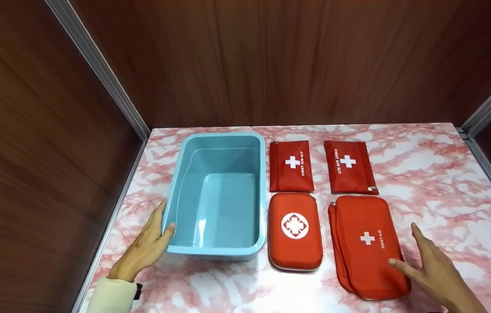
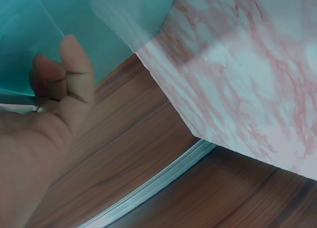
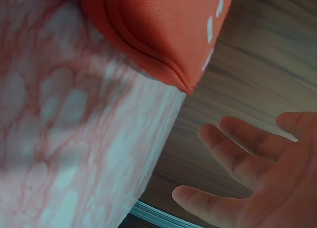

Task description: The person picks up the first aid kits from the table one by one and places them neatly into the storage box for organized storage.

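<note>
A blue plastic basin (image 1: pixel 218 251) stands on the left of the table with nothing inside. At its near-left rim is my left hand (image 1: pixel 147 243), thumb over the inner edge and fingers along the outside; the left wrist view shows these fingers (image 2: pixel 77 74) bent against the basin's wall (image 2: pixel 129 20). My right hand (image 1: pixel 439 269) is spread open beside the large red first aid bag (image 1: pixel 371 256), thumb tip overlapping its right side in the head view. In the right wrist view, the fingers (image 3: pixel 233 156) are apart from the bag's corner (image 3: pixel 158 34) and hold nothing.
A red hard case (image 1: pixel 295 256) with a white cross emblem lies right of the basin. Behind it are two flat red first aid pouches, one left (image 1: pixel 291 178) and one right (image 1: pixel 352 178). Brown wood-grain walls (image 1: pixel 271 65) enclose the pink marbled table (image 1: pixel 445 182).
</note>
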`<state>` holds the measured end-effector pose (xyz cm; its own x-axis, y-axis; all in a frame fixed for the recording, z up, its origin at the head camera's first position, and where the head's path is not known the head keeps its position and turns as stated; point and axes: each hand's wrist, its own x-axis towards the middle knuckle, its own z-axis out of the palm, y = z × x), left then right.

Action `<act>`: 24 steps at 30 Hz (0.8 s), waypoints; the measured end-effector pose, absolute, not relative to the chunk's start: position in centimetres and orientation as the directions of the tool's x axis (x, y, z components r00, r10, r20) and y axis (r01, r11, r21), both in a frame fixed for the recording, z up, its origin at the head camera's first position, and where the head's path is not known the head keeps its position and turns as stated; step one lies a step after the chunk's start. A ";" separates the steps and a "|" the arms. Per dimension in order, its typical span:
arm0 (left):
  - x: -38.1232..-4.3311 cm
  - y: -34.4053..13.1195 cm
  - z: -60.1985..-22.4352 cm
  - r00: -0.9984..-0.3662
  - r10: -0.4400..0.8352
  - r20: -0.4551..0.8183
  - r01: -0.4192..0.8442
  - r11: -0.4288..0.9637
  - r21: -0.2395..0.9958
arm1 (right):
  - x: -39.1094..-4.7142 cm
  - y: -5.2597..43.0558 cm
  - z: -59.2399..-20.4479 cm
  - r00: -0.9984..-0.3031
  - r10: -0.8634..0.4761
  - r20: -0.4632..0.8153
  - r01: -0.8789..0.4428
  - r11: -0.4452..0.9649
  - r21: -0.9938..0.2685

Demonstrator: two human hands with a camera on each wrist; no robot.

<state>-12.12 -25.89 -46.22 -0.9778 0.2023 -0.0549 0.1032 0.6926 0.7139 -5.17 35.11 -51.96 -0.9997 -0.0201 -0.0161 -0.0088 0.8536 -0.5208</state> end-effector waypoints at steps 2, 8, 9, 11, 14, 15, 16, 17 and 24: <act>-12.1 -25.9 -46.4 -0.980 0.195 -0.048 0.100 0.682 0.724 | -5.2 35.1 -52.2 -1.000 -0.019 0.005 -0.019 0.849 -0.528; -12.1 -25.7 -46.9 -0.985 0.174 -0.007 0.107 0.637 0.763 | -5.3 35.0 -53.1 -1.000 -0.014 -0.014 -0.004 0.827 -0.562; -12.1 -25.7 -47.0 -0.985 0.173 0.005 0.115 0.629 0.769 | -5.3 35.0 -53.3 -1.000 -0.015 -0.022 0.000 0.823 -0.568; -12.2 -25.6 -47.2 -0.985 0.172 0.030 0.131 0.611 0.781 | -5.4 34.9 -53.5 -0.999 -0.019 -0.033 0.004 0.816 -0.577; -12.2 -25.5 -47.5 -0.984 0.167 0.061 0.149 0.591 0.793 | -5.4 34.8 -53.9 -0.999 -0.026 -0.021 -0.008 0.803 -0.595; -12.2 -25.4 -47.6 -0.984 0.164 0.069 0.153 0.580 0.800 | -5.4 34.8 -54.0 -1.000 -0.028 -0.013 -0.015 0.800 -0.600; -12.1 -25.4 -47.6 -0.984 0.159 0.078 0.156 0.570 0.807 | -5.5 34.7 -54.1 -0.999 -0.029 -0.016 -0.014 0.798 -0.603; -12.1 -25.3 -47.7 -0.985 0.154 0.083 0.156 0.558 0.815 | -5.5 34.7 -54.2 -0.999 -0.032 -0.019 -0.013 0.794 -0.608; -12.0 -25.2 -47.8 -0.988 0.110 0.108 0.149 0.508 0.849 | -5.9 34.3 -54.8 -0.992 -0.024 -0.120 0.056 0.784 -0.618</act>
<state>-11.98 -25.17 -47.82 -0.9881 0.1098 0.1076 0.1488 0.5076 0.8486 -5.93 34.34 -54.76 -0.9925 -0.0240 -0.1202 0.0559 0.7838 -0.6185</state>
